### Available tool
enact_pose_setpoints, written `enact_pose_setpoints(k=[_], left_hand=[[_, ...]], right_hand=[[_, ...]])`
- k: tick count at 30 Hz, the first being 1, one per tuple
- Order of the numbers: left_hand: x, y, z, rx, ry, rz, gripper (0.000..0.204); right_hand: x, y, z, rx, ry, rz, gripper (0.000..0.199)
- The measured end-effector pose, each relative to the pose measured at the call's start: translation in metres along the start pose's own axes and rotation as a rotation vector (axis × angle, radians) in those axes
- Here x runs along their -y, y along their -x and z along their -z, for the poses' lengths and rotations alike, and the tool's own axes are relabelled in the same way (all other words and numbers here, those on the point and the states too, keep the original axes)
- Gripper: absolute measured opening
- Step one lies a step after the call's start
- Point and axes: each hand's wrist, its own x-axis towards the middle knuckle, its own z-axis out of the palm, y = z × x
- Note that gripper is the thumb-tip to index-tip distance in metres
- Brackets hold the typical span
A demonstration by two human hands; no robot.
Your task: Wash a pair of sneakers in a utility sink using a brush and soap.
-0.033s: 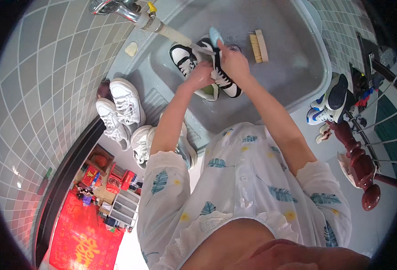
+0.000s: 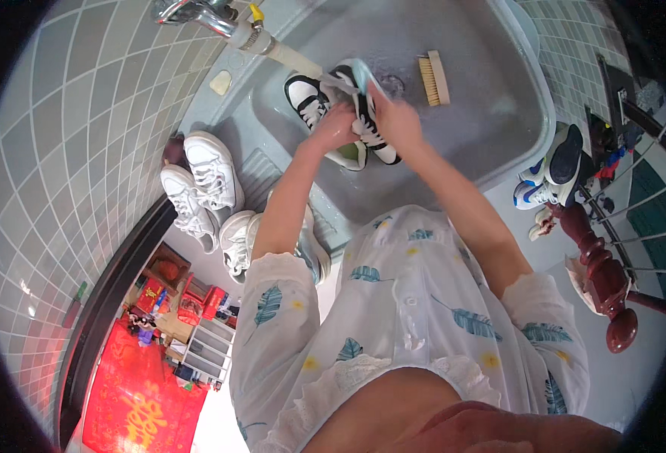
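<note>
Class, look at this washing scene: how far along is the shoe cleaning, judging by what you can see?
Done: cannot tell; three white sneakers sit on the sink's draining side. In hand: the left hand and right hand hold a black-and-white sneaker in the basin, its pair beside it. Left: the scrubbing brush lies unused; blue-and-white shoes wait on the rim.

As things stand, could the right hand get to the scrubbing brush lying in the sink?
Probably yes. The right hand grips the black-and-white sneaker, and the brush lies just beyond it on the bare sink floor with nothing between. It would have to let go of the shoe first.
</note>
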Motion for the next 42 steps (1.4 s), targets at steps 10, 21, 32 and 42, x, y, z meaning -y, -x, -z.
enact_pose_setpoints(k=[10,21,32,42], left_hand=[[-0.030,-0.017,-0.002,-0.001,-0.184,0.110,0.030],[-0.111,-0.042,0.113,0.238,-0.391,0.146,0.020],[-0.054,-0.024,0.079,0.228,-0.719,-0.154,0.013],[-0.054,-0.005,0.056,-0.209,-0.614,-0.063,0.018]], right_hand=[[0.013,-0.063,0.007,-0.040,0.097,-0.017,0.051],[-0.016,0.006,0.074,0.134,-0.376,-0.193,0.044],[0.034,-0.015,0.018,-0.029,0.100,0.046,0.055],[0.039,-0.039,0.004,-0.032,0.021,0.005,0.057]])
